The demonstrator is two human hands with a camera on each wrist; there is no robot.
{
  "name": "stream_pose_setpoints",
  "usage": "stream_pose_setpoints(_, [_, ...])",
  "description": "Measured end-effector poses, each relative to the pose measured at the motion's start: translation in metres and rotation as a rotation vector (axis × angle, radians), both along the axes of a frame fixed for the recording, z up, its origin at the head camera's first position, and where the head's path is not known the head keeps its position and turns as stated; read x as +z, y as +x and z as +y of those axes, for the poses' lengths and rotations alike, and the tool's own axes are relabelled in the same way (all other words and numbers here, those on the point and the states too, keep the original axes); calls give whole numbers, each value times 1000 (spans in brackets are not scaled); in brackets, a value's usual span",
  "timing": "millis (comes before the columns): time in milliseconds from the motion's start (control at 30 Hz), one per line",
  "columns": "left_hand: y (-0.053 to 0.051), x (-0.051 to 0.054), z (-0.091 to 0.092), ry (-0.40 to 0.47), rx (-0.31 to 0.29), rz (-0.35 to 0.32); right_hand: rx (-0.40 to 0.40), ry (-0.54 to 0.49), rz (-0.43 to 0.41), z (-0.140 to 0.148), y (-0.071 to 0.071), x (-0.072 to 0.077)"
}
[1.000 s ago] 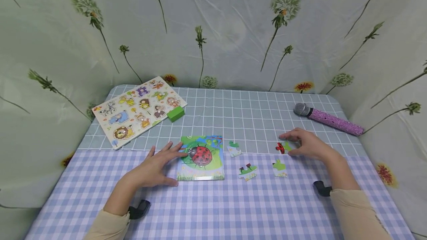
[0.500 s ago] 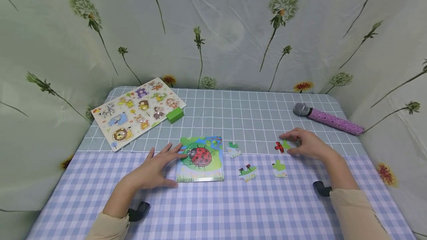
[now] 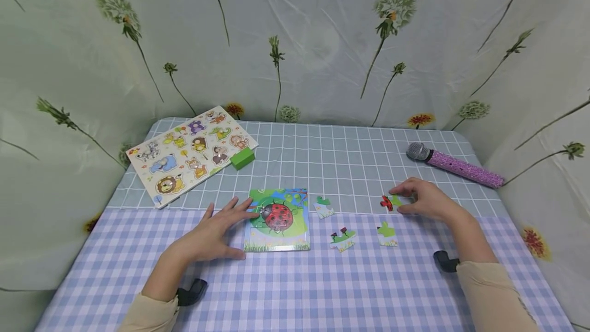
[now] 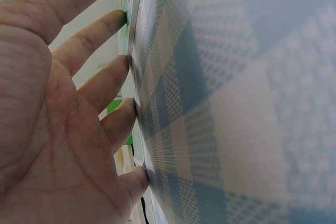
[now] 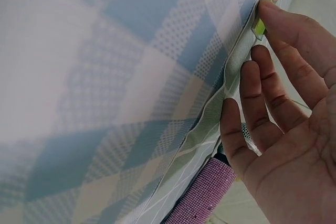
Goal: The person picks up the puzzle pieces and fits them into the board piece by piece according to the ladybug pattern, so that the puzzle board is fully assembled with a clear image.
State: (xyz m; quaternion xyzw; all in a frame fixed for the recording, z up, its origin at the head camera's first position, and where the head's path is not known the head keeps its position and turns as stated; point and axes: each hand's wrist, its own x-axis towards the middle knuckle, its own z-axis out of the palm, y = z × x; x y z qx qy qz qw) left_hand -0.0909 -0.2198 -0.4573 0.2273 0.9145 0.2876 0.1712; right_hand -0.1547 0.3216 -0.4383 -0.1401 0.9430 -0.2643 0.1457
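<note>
The ladybug puzzle board lies flat left of centre. Spread over its left edge is my left hand, fingers touching the board and the cloth; the left wrist view shows this palm with nothing held. On the right, my right hand pinches a red and green puzzle piece by its right side, low at the cloth. In the right wrist view the piece's green edge shows at the thumb of my hand. Loose pieces lie between: one, another and a third.
An animal puzzle board lies tilted at the back left, a green block at its right corner. A pink glittery microphone lies at the back right. Flowered curtains stand behind the table and on both sides.
My right index finger has shifted very slightly beside the red and green piece. Both hands otherwise keep their places, and the other pieces have not moved.
</note>
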Motion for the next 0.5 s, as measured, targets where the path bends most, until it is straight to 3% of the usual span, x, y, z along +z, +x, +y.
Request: stream_pose_setpoints(500, [0, -1, 1, -6, 4, -1, 17, 36, 21, -2, 5, 4])
